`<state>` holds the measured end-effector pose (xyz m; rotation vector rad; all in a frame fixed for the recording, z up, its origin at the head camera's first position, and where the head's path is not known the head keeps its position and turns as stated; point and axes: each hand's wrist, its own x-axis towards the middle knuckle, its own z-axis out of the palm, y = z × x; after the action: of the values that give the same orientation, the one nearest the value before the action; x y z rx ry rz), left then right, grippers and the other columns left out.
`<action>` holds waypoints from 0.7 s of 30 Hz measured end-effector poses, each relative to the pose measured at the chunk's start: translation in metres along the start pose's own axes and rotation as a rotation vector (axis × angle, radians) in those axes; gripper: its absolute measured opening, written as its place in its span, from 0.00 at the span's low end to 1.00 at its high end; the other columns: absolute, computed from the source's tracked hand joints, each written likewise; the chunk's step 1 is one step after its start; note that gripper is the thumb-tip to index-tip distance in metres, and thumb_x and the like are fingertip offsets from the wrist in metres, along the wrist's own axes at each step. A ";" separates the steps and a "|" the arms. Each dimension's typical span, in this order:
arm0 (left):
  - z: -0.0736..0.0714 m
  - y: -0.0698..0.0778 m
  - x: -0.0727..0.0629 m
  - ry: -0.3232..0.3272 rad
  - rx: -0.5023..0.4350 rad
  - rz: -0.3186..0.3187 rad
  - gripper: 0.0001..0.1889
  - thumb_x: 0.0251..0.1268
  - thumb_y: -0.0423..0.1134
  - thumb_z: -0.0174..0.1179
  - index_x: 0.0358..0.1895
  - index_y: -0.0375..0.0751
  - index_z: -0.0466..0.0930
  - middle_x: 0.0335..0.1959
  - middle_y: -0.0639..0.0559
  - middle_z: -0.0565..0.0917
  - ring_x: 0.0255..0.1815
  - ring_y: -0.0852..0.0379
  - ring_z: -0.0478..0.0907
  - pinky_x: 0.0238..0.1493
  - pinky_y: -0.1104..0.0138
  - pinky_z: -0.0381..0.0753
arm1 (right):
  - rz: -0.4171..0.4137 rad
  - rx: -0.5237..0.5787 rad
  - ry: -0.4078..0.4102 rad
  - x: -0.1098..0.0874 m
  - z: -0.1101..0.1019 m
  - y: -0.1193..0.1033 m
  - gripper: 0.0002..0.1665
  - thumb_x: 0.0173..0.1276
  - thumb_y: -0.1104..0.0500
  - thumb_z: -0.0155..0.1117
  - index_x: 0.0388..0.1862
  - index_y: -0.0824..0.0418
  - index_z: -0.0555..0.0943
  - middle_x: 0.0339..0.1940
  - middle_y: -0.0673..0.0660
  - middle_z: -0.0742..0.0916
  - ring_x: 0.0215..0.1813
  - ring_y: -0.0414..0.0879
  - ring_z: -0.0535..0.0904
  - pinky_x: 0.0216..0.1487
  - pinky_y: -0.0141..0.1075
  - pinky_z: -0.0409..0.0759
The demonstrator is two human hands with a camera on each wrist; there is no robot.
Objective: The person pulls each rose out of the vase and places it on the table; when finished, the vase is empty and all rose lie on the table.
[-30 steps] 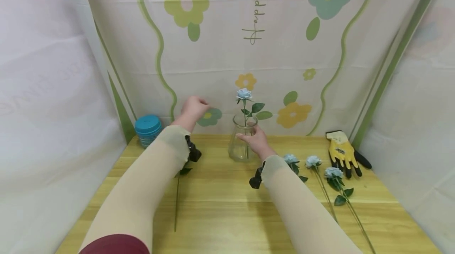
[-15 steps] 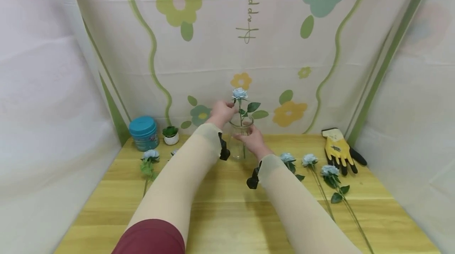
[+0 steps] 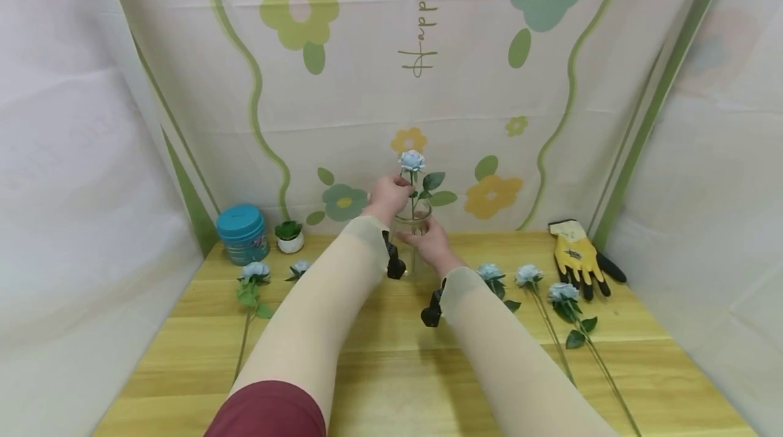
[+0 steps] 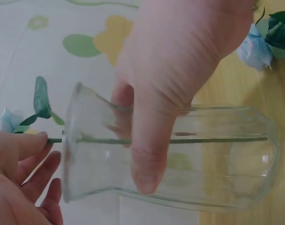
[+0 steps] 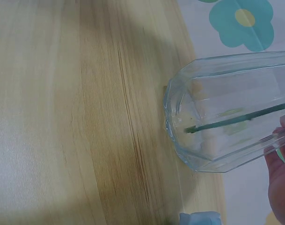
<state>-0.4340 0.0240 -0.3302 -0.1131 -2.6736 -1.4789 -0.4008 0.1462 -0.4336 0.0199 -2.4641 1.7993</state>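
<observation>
A light-blue artificial rose [image 3: 412,160] stands upright in a clear glass vase [image 3: 404,223], its green stem [image 4: 203,140] reaching down to near the bottom. My left hand [image 3: 389,198] pinches the stem between thumb and fingers just above the vase's mouth. Around the vase's neck curls my right hand [image 3: 429,241], the thumb [image 4: 149,164] lying across the near side of the glass. In the right wrist view, the cut stem end [image 5: 191,129] shows through the glass close to the base. My right hand's fingers are mostly behind the vase.
More blue roses lie on the wooden table: left ones such as this rose [image 3: 253,271], and several on the right, including this rose [image 3: 529,275]. A blue-lidded tub [image 3: 242,233] and small potted plant [image 3: 289,236] stand back left. Yellow-black gloves [image 3: 581,259] lie back right.
My left hand has moved right from beside the vase to the rose's stem and now pinches it. My right hand keeps its grip on the vase. The head view has shifted slightly.
</observation>
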 end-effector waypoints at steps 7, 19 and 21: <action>-0.021 0.021 0.000 0.128 -0.110 0.122 0.09 0.71 0.47 0.59 0.45 0.49 0.84 0.44 0.57 0.84 0.49 0.54 0.77 0.60 0.54 0.69 | -0.035 0.004 0.004 0.002 0.001 0.002 0.48 0.57 0.47 0.78 0.72 0.54 0.66 0.75 0.56 0.69 0.75 0.55 0.60 0.72 0.51 0.60; -0.097 0.101 -0.026 0.283 -0.271 0.388 0.06 0.70 0.40 0.61 0.42 0.43 0.84 0.37 0.54 0.84 0.40 0.58 0.79 0.43 0.67 0.77 | -0.057 -0.013 -0.021 0.001 -0.002 0.002 0.50 0.58 0.46 0.77 0.75 0.57 0.64 0.75 0.58 0.69 0.75 0.57 0.59 0.72 0.54 0.58; -0.110 0.110 -0.035 0.294 -0.324 0.427 0.05 0.69 0.38 0.63 0.41 0.41 0.84 0.36 0.52 0.85 0.39 0.58 0.79 0.43 0.68 0.77 | -0.063 -0.014 -0.020 0.002 -0.003 0.003 0.50 0.58 0.45 0.77 0.75 0.56 0.64 0.74 0.57 0.69 0.75 0.56 0.59 0.72 0.54 0.57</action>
<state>-0.3835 -0.0118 -0.1833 -0.4210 -2.0081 -1.6151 -0.4024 0.1500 -0.4352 0.1142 -2.4600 1.7658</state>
